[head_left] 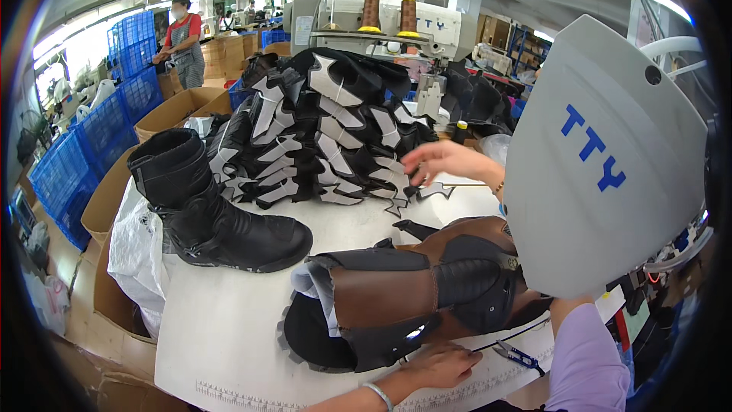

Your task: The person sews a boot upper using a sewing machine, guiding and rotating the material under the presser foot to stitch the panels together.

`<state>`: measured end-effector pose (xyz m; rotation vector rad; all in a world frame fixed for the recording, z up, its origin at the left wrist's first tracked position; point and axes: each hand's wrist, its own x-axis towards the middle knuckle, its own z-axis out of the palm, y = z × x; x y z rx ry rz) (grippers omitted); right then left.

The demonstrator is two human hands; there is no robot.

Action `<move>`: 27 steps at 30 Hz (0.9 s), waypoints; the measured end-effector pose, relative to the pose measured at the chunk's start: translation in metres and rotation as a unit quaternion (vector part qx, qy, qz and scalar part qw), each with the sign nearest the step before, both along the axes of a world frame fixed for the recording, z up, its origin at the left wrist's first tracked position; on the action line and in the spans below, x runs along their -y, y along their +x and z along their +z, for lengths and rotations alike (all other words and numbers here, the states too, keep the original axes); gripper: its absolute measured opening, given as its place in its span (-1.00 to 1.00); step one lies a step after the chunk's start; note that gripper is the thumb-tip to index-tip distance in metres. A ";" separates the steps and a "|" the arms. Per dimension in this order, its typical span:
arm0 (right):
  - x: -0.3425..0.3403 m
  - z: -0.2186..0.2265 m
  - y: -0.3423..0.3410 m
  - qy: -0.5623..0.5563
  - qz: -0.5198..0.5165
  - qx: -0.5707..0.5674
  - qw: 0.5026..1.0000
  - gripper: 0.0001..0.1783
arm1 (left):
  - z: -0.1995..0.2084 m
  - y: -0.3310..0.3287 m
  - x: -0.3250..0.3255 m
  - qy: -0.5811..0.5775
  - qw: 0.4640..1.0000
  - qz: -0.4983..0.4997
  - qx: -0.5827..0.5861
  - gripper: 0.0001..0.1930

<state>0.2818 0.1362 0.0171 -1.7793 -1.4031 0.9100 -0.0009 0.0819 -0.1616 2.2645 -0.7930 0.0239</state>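
Observation:
A brown and black boot upper (385,290) with grey lining lies on its side on the white table, partly under the machine head. My left hand (441,366) is at its near edge, fingers drawn together where a thin dark strip (511,336) starts. What those fingers hold is hidden. Beyond the upper, my right hand (446,162) hovers with fingers apart and nothing visible in them, next to bundled black and white cut pieces (332,141). Its forearm passes behind the grey machine head. Blue-handled thread snips (518,356) rest to the right of my left hand.
A finished black boot (221,214) stands at the table's left. The grey machine head (606,160) fills the right side. Thread cones (371,13) stand at the back. Cardboard boxes (114,191) and blue crates (65,183) line the left; a person (183,42) stands farther off.

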 end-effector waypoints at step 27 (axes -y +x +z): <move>0.120 -0.095 0.004 0.183 -0.084 -0.010 0.979 -0.60 | -0.001 -0.004 -0.002 -0.016 0.999 0.033 0.029 -0.83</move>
